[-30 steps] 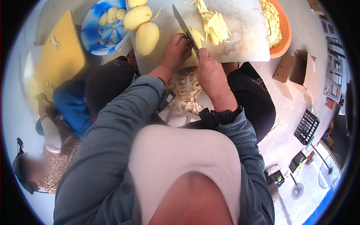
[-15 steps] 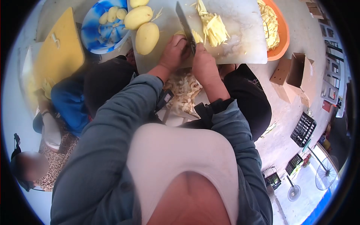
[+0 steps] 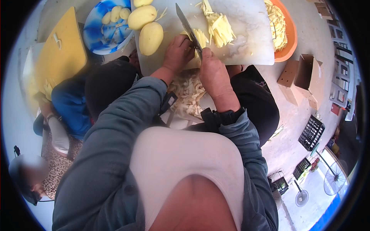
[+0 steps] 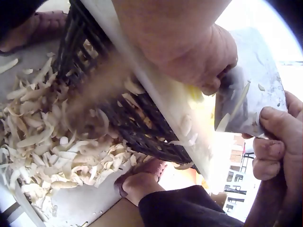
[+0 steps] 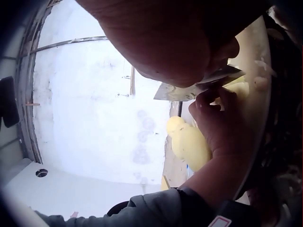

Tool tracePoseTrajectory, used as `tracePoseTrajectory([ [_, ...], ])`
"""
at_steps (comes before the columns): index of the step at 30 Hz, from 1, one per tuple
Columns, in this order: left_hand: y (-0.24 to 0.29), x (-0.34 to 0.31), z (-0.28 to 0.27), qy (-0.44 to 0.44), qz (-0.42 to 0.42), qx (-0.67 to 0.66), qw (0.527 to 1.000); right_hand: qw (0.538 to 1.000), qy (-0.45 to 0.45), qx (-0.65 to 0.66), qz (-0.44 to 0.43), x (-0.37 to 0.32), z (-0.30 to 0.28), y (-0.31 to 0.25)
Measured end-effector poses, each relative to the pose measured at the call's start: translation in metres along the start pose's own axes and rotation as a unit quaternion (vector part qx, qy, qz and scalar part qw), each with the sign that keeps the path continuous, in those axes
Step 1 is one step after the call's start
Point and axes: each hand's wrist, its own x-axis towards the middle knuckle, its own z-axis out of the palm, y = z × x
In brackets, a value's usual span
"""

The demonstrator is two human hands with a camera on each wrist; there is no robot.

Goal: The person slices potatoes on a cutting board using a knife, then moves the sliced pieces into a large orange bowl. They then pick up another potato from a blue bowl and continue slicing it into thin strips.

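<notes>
In the head view my right hand (image 3: 214,75) grips the handle of a cleaver (image 3: 187,25), whose blade slants up and left over the white cutting board (image 3: 250,52). My left hand (image 3: 179,52) holds a peeled potato (image 3: 185,34) on the board with curled fingers, mostly hiding it. The blade stands right beside those fingertips. Thin yellow potato slices (image 3: 201,36) lie just past the blade. Bits of potato cling to the broad cleaver blade (image 4: 251,80) in the left wrist view. A heap of potato strips (image 3: 221,30) lies farther right, and whole peeled potatoes (image 3: 151,39) on the left.
An orange basin (image 3: 290,42) of cut strips stands right of the board, a blue-and-white basin (image 3: 92,36) with potatoes to its left. Peelings (image 4: 57,146) lie below by a black crate (image 4: 142,132). Another person (image 3: 58,138) sits at left; cardboard boxes (image 3: 308,79) stand at right.
The cleaver's tip has swung left and my right hand has shifted slightly right and away from the board. More slices show beside the blade. My left hand stays almost in place.
</notes>
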Motion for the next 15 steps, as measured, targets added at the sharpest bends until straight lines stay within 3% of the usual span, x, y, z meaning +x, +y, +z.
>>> tracePoseTrajectory([
  [11,-0.009,0.001,0.008,0.029,0.037,-0.046,0.998,1.000,-0.019,0.015,-0.005,0.009,0.002,-0.006],
  [15,-0.004,0.002,0.004,0.030,0.007,-0.073,0.997,1.000,-0.001,0.020,-0.007,0.021,0.019,0.000],
])
